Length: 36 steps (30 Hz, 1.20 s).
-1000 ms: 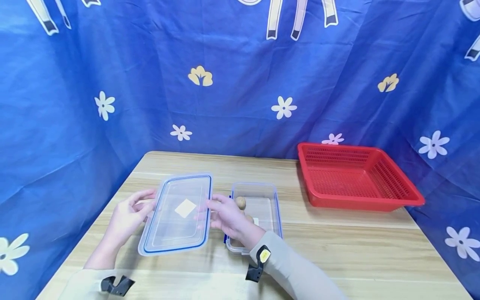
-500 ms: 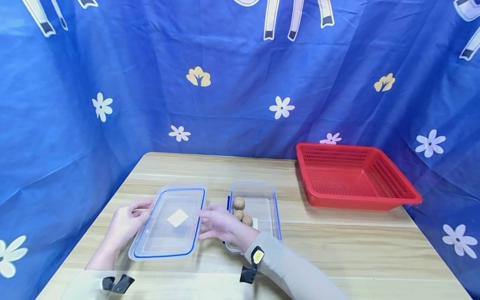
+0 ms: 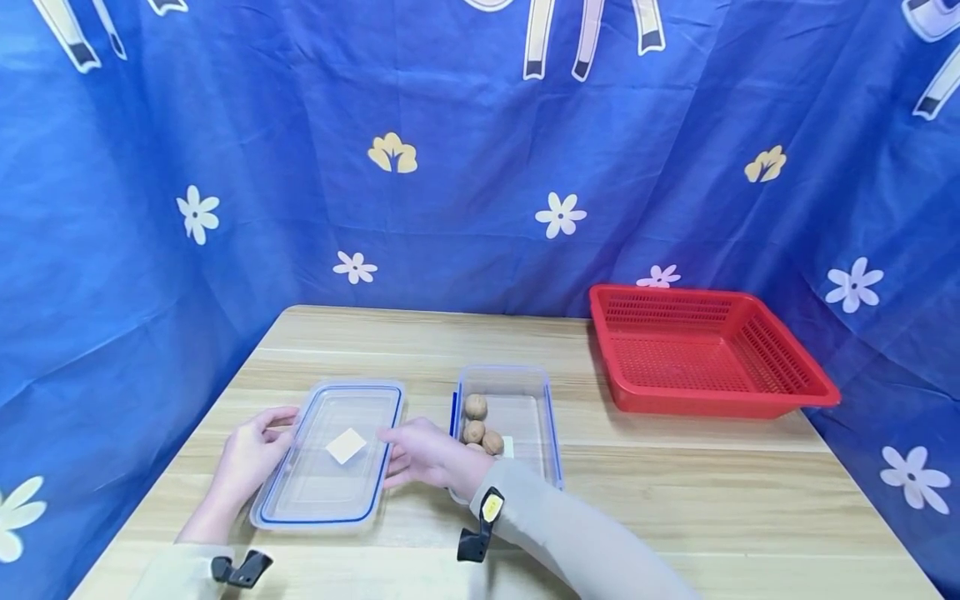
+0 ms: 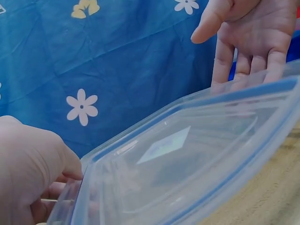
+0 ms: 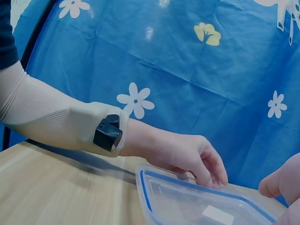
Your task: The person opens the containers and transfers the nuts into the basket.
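Observation:
A clear plastic lid [image 3: 322, 492] with a blue seal ring and a white square label lies low over the table on the left, close to flat. My left hand [image 3: 252, 454] pinches its left edge, thumb on the rim and fingers curled beneath, as the left wrist view shows on the hand [image 4: 33, 171]. At the right edge, my right hand [image 3: 423, 454] has its fingers extended and thumb lifted away; the fingertips are at the rim. Right of the lid stands a clear food container [image 3: 528, 417], partly behind my right wrist, with several walnuts [image 3: 476, 407] along its left side.
A red plastic basket [image 3: 731, 404] with slotted sides stands at the back right of the wooden table [image 3: 675, 508]. Blue patterned cloth [image 3: 465, 192] hangs behind and along both sides. Black camera mounts [image 3: 242, 569] sit on both wrists.
The lid has come down and slightly left, from tilted to nearly flat, with both hands following. My right hand has opened from the rim, and more walnuts show in the container.

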### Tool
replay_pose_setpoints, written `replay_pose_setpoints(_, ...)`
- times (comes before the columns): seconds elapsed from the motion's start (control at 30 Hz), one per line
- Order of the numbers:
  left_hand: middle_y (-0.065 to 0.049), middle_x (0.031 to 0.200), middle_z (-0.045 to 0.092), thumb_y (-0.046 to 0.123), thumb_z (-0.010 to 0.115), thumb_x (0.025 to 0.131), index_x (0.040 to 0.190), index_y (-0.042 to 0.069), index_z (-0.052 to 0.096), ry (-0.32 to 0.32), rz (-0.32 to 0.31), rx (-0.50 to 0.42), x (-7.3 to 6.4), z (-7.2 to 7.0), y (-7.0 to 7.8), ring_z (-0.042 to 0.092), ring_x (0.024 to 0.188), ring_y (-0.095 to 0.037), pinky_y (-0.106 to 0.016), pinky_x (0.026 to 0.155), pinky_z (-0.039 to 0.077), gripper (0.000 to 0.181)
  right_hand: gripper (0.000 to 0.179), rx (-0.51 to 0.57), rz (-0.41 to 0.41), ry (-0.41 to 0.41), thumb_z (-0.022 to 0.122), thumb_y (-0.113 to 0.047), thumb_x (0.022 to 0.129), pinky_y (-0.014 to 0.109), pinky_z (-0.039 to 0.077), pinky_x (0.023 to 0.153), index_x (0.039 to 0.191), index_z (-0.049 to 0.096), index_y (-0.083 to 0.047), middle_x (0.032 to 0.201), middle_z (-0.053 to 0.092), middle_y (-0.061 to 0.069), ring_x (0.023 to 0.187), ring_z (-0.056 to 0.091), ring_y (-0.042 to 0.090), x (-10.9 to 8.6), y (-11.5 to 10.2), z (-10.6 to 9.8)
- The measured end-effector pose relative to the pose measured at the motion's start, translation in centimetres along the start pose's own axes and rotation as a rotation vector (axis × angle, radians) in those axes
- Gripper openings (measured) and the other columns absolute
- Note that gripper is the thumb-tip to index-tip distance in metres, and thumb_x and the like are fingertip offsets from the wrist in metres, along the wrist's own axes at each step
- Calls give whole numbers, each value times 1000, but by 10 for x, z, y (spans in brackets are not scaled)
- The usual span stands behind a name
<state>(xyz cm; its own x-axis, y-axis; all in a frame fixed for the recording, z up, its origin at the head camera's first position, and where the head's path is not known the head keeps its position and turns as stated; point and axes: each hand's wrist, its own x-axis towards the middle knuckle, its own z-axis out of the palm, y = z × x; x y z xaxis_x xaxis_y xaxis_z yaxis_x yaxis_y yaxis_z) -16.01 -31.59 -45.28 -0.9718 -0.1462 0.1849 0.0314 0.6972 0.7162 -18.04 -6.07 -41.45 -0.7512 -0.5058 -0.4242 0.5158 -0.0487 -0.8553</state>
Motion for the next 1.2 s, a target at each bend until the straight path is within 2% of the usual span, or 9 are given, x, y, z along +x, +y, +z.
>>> replay_pose_setpoints(0.13, -25, 110, 61, 6, 56, 89, 121, -2, 56, -13, 27, 21, 1, 1, -2, 61, 92, -36, -18, 63, 50, 33, 46, -45, 9, 33, 56, -15, 92, 57, 48, 85, 125, 37, 11, 104, 50, 29, 99, 54, 46, 4, -2, 3)
replay_pose_setpoints(0.27, -25, 110, 61, 3, 56, 87, 120, -4, 56, -13, 49, 30, 1, 2, -4, 62, 91, -36, -16, 65, 48, 33, 54, -57, 21, 33, 56, -16, 92, 62, 42, 91, 131, 31, 12, 113, 48, 34, 108, 48, 50, 7, -3, 2)
replay_pose_setpoints(0.4, -27, 110, 60, 1, 56, 87, 119, -5, 56, -4, 57, 35, 2, 3, -5, 62, 90, -38, -14, 64, 48, 32, 58, -44, 23, 18, 56, -15, 93, 63, 37, 95, 134, 28, 13, 120, 43, 39, 115, 41, 53, 8, -4, 2)
replay_pose_setpoints(0.57, -28, 108, 61, 2, 59, 87, 116, -7, 57, 7, 52, 34, 1, 2, -5, 62, 91, -40, -12, 64, 47, 30, 59, -43, 9, 31, 57, -14, 92, 63, 37, 96, 135, 27, 12, 124, 39, 41, 117, 39, 54, 9, -5, 2)
replay_pose_setpoints(0.67, -28, 109, 60, 6, 60, 87, 117, -6, 56, -3, 30, 44, 1, 1, -3, 61, 93, -40, -19, 68, 51, 33, 58, -60, -2, 46, 59, -15, 91, 62, 38, 95, 135, 30, 11, 123, 40, 39, 116, 40, 53, 9, -6, 1)
replay_pose_setpoints(0.83, -28, 111, 59, 15, 60, 90, 119, -6, 54, -30, 11, 53, 1, 0, -1, 60, 97, -41, -44, 77, 53, 37, 59, -78, -26, 58, 60, -16, 90, 61, 39, 95, 135, 32, 10, 128, 35, 40, 119, 37, 54, 6, -9, -4)
replay_pose_setpoints(0.93, -29, 110, 60, 17, 59, 90, 119, -7, 54, -29, 23, 68, 1, -1, 1, 60, 96, -42, -47, 78, 53, 37, 55, -79, -46, 42, 59, -17, 91, 60, 39, 95, 134, 34, 9, 131, 32, 41, 120, 35, 55, 2, -13, -9)
replay_pose_setpoints(1.07, -30, 112, 58, 20, 58, 91, 119, -7, 53, -28, 21, 81, 0, -3, 4, 59, 97, -43, -49, 78, 53, 40, 49, -103, -93, 11, 56, -19, 93, 57, 42, 94, 132, 40, 6, 130, 38, 35, 117, 42, 51, -5, -19, -18)
replay_pose_setpoints(1.2, -30, 116, 55, 24, 56, 93, 120, -7, 53, -34, 6, 93, 1, -5, 8, 58, 99, -44, -51, 79, 51, 41, 52, -110, -143, -21, 55, -20, 94, 52, 46, 92, 135, 37, 5, 131, 42, 28, 113, 49, 46, -12, -24, -26)
